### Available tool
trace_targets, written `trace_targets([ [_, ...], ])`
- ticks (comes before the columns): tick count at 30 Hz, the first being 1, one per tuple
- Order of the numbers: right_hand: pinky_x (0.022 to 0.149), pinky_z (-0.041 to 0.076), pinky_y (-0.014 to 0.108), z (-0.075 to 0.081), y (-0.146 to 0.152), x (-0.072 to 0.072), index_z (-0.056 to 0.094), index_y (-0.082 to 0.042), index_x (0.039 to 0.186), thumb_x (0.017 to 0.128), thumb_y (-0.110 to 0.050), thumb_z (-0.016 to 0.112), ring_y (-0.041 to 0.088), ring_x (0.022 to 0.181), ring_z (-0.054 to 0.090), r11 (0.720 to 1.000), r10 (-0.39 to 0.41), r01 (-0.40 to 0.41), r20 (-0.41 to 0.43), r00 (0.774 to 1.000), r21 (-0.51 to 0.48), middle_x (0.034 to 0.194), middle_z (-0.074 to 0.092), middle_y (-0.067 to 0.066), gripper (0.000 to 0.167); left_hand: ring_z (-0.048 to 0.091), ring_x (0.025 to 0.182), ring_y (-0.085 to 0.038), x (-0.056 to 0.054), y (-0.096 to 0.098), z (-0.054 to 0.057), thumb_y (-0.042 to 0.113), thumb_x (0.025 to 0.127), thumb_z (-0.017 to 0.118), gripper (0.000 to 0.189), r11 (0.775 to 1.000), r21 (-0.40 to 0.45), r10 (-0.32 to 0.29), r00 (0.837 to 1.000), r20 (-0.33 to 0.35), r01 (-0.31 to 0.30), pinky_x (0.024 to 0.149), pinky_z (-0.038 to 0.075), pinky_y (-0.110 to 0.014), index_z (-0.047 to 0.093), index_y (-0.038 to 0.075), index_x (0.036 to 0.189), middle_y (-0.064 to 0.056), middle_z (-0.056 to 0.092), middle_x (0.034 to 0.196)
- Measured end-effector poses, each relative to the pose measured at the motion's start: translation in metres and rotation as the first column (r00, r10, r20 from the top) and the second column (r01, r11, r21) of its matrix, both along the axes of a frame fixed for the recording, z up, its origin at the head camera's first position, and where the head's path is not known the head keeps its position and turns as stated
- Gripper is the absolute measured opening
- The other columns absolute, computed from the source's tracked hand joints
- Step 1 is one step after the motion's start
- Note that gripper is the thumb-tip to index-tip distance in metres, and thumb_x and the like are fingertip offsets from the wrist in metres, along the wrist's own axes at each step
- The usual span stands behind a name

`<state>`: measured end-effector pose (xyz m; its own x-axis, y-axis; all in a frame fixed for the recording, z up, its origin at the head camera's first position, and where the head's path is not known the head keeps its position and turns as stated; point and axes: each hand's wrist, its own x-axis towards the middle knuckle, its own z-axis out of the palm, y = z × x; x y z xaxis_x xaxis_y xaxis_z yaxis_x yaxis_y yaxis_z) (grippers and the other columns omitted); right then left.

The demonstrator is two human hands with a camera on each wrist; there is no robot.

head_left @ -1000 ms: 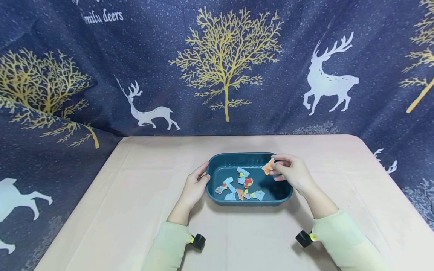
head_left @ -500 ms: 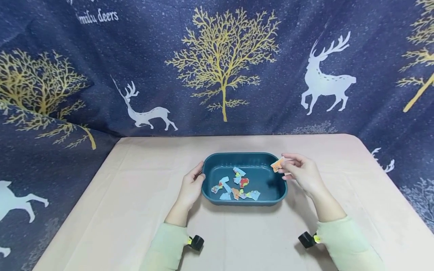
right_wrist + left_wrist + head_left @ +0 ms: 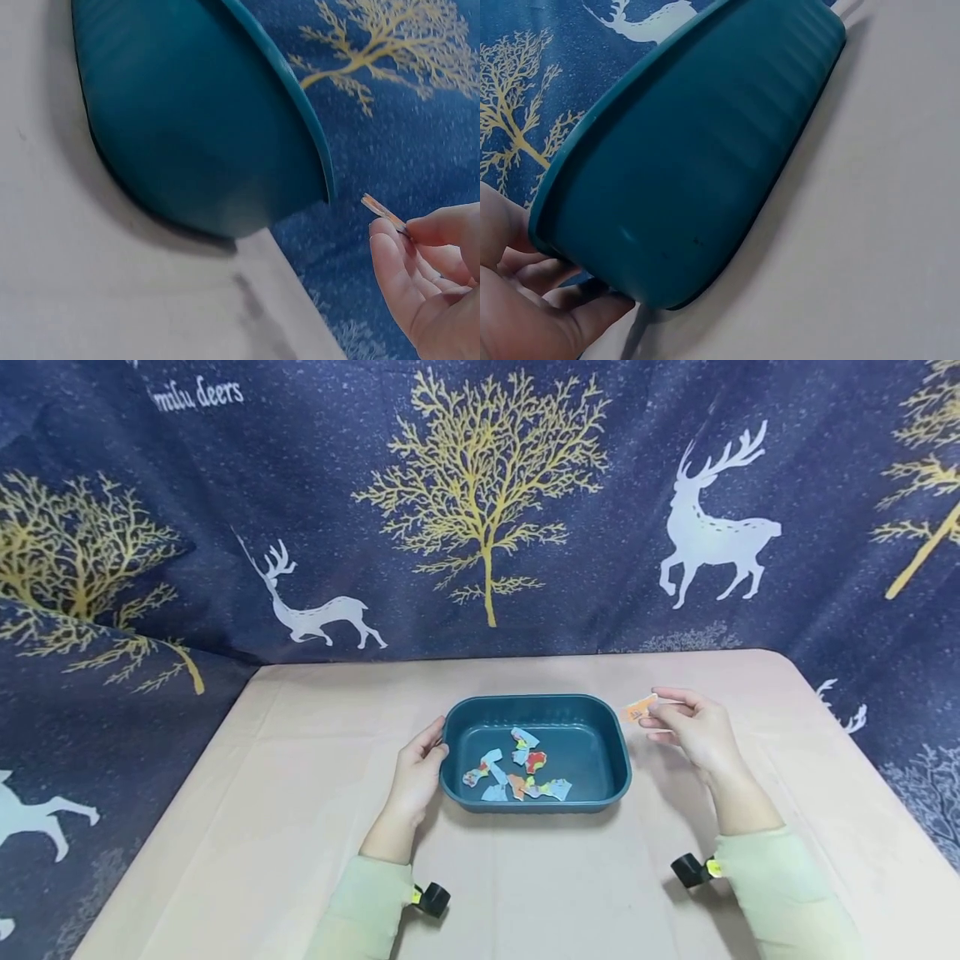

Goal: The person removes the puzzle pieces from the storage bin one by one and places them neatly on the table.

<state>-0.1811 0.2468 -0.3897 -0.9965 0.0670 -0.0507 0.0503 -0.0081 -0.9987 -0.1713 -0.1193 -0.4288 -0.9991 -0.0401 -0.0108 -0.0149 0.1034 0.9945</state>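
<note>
An oblong dark teal plastic tub [image 3: 588, 752] lies in the middle of the table in the head view. Its left end is gripped by my left hand [image 3: 417, 775], with the thumb at the rim; the left wrist view shows fingers [image 3: 600, 319] bent against the end wall. Just off the tub's right end, my right hand [image 3: 701, 735] pinches a flat orange cardboard piece [image 3: 637, 708] with ragged edges. Edge-on in the right wrist view, that piece [image 3: 384, 212] sits between thumb and fingers. Several irregular cardboard pieces, light blue, red and orange [image 3: 517, 787], lie on the tub's floor.
A pale pink cloth [image 3: 300, 827] covers the table. Behind it hangs a dark blue curtain [image 3: 585, 610] printed with white deer and golden trees. A small black camera [image 3: 432, 900] is strapped to the left wrist, and another [image 3: 688, 870] to the right.
My right hand has carried the orange piece rightward, from above the tub's interior to outside its right rim. My left hand keeps its hold, and the pieces in the tub look unchanged.
</note>
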Motion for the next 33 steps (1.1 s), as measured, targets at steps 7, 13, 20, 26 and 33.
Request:
trace_targets([
  [7,0.064,0.059,0.021,-0.007,0.010,-0.005,0.038,0.009,0.135,0.092,-0.012,0.059,0.004,0.071,0.070,1.000,-0.031,0.031,0.036,0.999,0.001,0.075,0.071,-0.012,0.052,0.038,0.138,-0.025,-0.001,0.000,-0.001,0.001,0.093,0.044,0.048,0.999,0.043,0.020,0.999,0.039,-0.022,0.114,0.033,-0.035,0.041,0.002,0.141,-0.014,0.043,0.146],
  [13,0.063,0.059,0.022,-0.016,0.018,-0.008,0.038,0.008,0.135,0.093,-0.014,0.058,0.003,0.067,0.070,0.998,-0.058,0.055,0.078,0.995,0.030,0.072,0.070,-0.014,0.051,0.037,0.138,-0.025,-0.001,0.000,-0.001,0.002,0.094,0.044,0.048,0.999,0.048,0.016,0.999,0.036,-0.018,0.114,0.033,-0.035,0.040,0.002,0.142,-0.014,0.041,0.147],
  [20,0.065,0.060,0.024,-0.025,0.026,-0.009,0.029,0.014,0.139,0.095,-0.012,0.052,0.003,0.067,0.069,0.994,-0.062,0.051,0.123,0.990,0.094,0.070,0.069,-0.014,0.056,0.037,0.138,-0.024,-0.001,0.000,-0.003,0.002,0.093,0.045,0.048,0.998,0.049,0.023,0.999,0.046,-0.025,0.114,0.032,-0.033,0.042,0.002,0.141,-0.014,0.042,0.146],
  [26,0.065,0.060,0.025,-0.033,0.028,-0.013,0.030,0.012,0.139,0.095,-0.010,0.049,0.004,0.065,0.069,0.992,-0.065,0.045,0.173,0.983,0.120,0.069,0.069,-0.014,0.053,0.037,0.138,-0.025,0.000,0.000,-0.003,0.002,0.093,0.045,0.048,0.998,0.050,0.024,0.999,0.042,-0.026,0.114,0.032,-0.035,0.041,0.002,0.141,-0.014,0.043,0.146],
  [33,0.068,0.060,0.025,-0.041,0.031,-0.016,0.032,0.010,0.139,0.095,-0.010,0.050,0.004,0.069,0.069,0.989,-0.064,0.032,0.220,0.973,0.146,0.072,0.068,-0.015,0.052,0.037,0.138,-0.025,-0.002,0.001,-0.003,0.002,0.093,0.046,0.048,0.998,0.051,0.023,0.999,0.040,-0.025,0.114,0.032,-0.035,0.042,0.002,0.141,-0.014,0.043,0.146],
])
